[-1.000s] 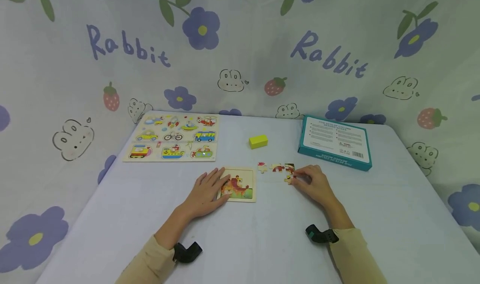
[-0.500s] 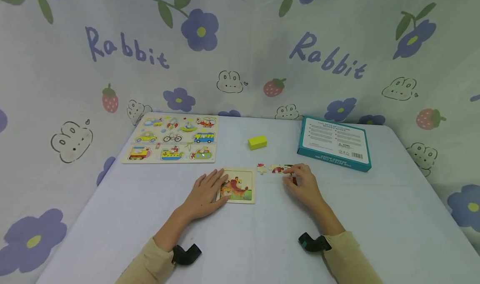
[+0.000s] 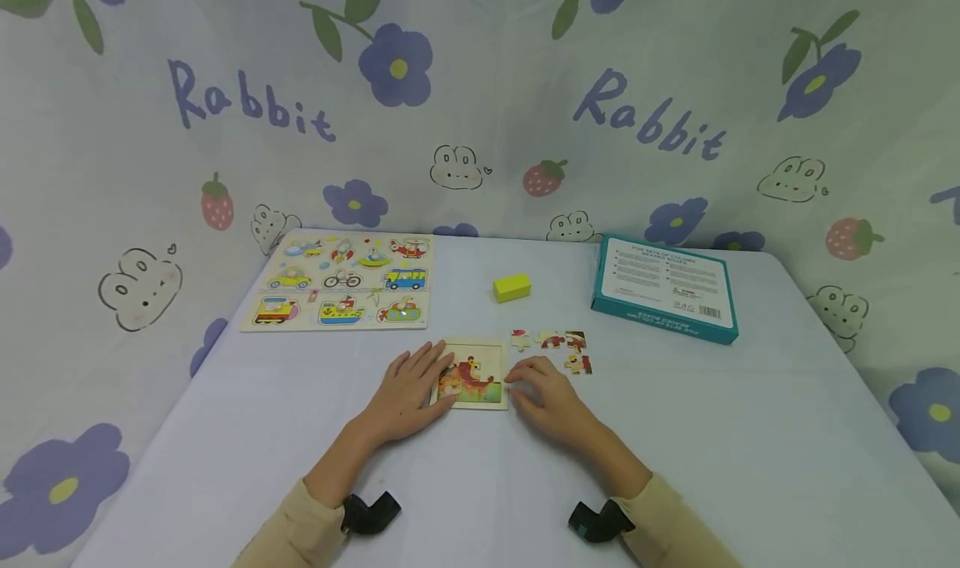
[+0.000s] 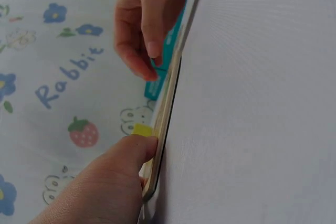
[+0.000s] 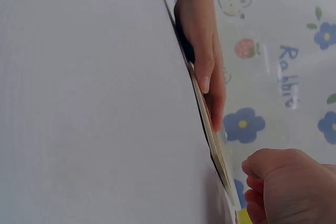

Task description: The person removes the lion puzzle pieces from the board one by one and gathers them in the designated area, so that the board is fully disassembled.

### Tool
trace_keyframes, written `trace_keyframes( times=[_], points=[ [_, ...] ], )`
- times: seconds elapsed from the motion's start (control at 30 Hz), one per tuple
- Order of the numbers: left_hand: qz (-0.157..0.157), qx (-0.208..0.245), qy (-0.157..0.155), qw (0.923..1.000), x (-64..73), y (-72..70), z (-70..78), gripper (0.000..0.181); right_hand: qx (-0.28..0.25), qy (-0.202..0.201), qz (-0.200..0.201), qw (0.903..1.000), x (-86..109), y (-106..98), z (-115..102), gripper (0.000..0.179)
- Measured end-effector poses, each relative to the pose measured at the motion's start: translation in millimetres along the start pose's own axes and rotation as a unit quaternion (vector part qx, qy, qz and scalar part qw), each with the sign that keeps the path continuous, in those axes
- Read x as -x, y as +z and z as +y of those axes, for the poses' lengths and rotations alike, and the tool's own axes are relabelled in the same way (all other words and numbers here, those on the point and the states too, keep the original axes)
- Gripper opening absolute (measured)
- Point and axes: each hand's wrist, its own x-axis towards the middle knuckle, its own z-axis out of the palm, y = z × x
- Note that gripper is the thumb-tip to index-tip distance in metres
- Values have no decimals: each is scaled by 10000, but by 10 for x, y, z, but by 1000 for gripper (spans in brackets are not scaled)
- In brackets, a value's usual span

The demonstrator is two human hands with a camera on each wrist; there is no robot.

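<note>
A square wooden jigsaw puzzle point(image 3: 480, 393) with a partly filled lion picture lies at the middle of the table. My left hand point(image 3: 408, 389) rests over its left side, fingers spread, thumb along the lower edge. Close by the frame's right edge is my right hand point(image 3: 551, 401), fingers bent and thumb near the fingertips. In the left wrist view, a small dark sliver, seemingly a puzzle piece point(image 4: 157, 62), shows between that hand's thumb and finger; most of it is hidden. Several loose jigsaw pieces point(image 3: 575, 340) lie beyond the right hand.
A vehicle peg puzzle board point(image 3: 341, 283) lies at the back left. Behind the jigsaw sits a yellow block point(image 3: 512, 288). A teal-edged box point(image 3: 666, 289) occupies the back right, and a patterned curtain point(image 3: 382, 168) hangs behind the white table point(image 3: 810, 443).
My right hand has moved left from the loose pieces to the right edge of the jigsaw frame, uncovering the pieces there. The left hand stays on the frame.
</note>
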Motion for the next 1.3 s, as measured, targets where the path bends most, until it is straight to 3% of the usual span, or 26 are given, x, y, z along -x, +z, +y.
trace_keyframes(
  times=[0.47,0.73,0.97,1.13,1.3],
  points=[
    [1,135,-170,9998,-18,-52,16,68,-13,-246,-567,9981,-35,134,-80,18],
    [-18,87,-190,9998,-34,-56,1,67,299,-485,-504,9971,-94,154,-78,20],
    [9,-1,-178,9998,-49,-59,-9,67,372,-405,-491,9973,-161,206,-39,20],
    [110,183,-183,9996,-33,-60,-4,63,429,-502,-430,9969,-222,275,-23,19],
    [236,414,-174,9987,-13,-31,-3,55,548,-238,-510,9969,-278,329,-59,21]
  ],
)
